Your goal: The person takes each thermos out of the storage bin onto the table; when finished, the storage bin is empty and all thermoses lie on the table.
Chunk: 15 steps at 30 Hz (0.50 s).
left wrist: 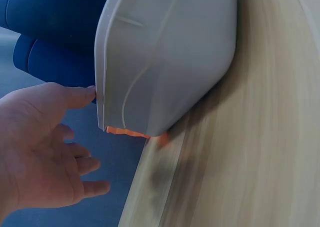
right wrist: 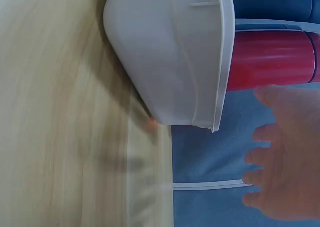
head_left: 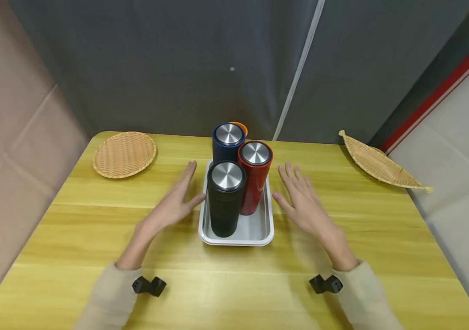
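Note:
A pale grey tray (head_left: 255, 231) holds a black tumbler (head_left: 223, 211), a red tumbler (head_left: 254, 183) and a dark blue tumbler (head_left: 227, 153), all upright with brushed metal lids. Behind the blue one an orange rim (head_left: 240, 127) shows, the rest hidden. My left hand (head_left: 172, 206) is at the tray's left side, fingers extended; in the left wrist view its thumb (left wrist: 82, 94) is right at the tray's rim (left wrist: 101, 87). On the other side my right hand (head_left: 304, 206) has its fingers spread, holding nothing. The right wrist view shows its thumb (right wrist: 267, 94) beside the red tumbler (right wrist: 272, 59).
A round woven plate (head_left: 124, 155) lies at the table's back left. At the back right, a leaf-shaped woven tray (head_left: 378, 162) reaches over the edge of the wooden table (head_left: 230, 288). A dark grey curtain (head_left: 156, 68) hangs behind the table.

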Tool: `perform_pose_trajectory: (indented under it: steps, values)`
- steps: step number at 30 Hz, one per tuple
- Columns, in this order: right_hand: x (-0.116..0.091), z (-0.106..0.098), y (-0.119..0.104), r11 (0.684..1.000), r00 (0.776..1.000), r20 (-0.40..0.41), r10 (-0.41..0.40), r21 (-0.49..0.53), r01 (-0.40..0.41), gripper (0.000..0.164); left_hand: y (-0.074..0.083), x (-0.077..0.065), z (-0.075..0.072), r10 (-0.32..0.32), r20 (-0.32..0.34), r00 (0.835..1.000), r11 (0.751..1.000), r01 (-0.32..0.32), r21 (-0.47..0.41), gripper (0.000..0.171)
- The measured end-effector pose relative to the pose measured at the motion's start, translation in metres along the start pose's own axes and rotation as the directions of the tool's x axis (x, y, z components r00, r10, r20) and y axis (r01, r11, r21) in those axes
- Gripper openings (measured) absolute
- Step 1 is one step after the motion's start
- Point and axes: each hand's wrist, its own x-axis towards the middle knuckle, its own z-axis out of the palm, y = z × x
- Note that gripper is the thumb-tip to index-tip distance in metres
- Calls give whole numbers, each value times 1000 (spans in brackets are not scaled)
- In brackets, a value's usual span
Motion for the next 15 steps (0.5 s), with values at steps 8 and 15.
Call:
perform_pose_trajectory:
  steps: [8, 15]
  values:
    - [1, 1, -8, 981, 997, -26, -71, 180, 74, 82, 1, 4, 3, -48, 27, 998, 979, 52, -196, 66]
    - [9, 2, -11, 920, 989, -52, -141, 363, 151, 101, -1, 6, 9, -148, 116, 982, 859, 186, -477, 55]
